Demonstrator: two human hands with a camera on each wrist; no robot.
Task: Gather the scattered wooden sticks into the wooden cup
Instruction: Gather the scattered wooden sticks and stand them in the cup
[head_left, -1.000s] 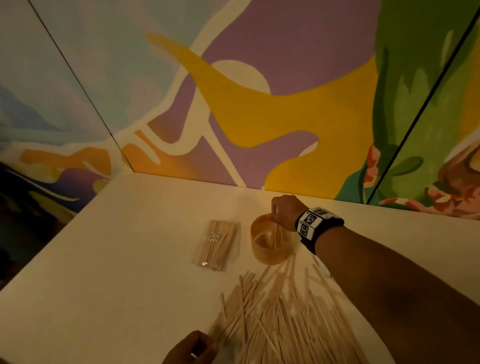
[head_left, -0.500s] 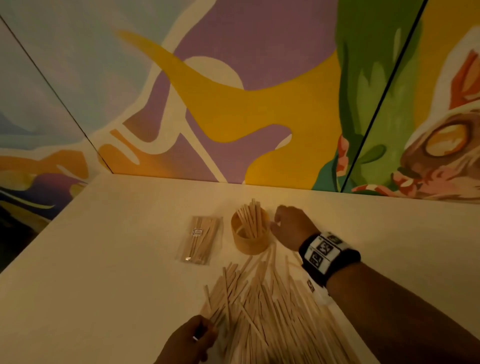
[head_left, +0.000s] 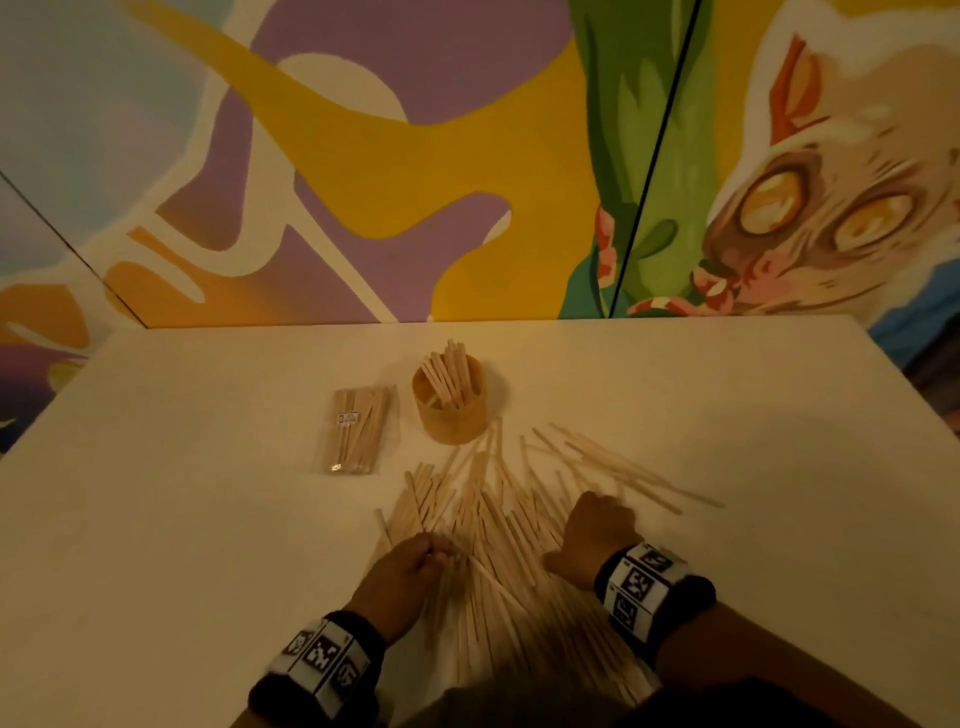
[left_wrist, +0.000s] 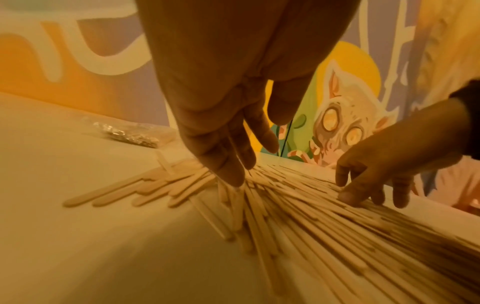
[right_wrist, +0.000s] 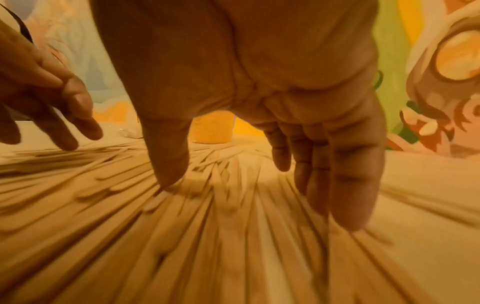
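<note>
A round wooden cup (head_left: 451, 415) stands upright at the table's middle, with a bundle of sticks (head_left: 447, 371) leaning in it. In front of it a wide pile of loose wooden sticks (head_left: 498, 525) fans out toward me. My left hand (head_left: 415, 564) rests on the pile's left side. In the left wrist view its fingers (left_wrist: 231, 174) point down and touch the sticks, thumb apart. My right hand (head_left: 597, 519) lies on the pile's right side, with straight fingers (right_wrist: 340, 185) and thumb pressing on the sticks (right_wrist: 221, 226). The cup (right_wrist: 210, 129) shows beyond the palm.
A clear plastic packet of sticks (head_left: 358, 436) lies left of the cup. The white table (head_left: 182, 519) ends at a painted wall (head_left: 415, 182) behind the cup. A few long sticks (head_left: 623, 467) stray to the right of the pile.
My right hand left the cup, which now stands upright with sticks in it, and came back down onto the pile. My left hand moved up onto the pile's left side.
</note>
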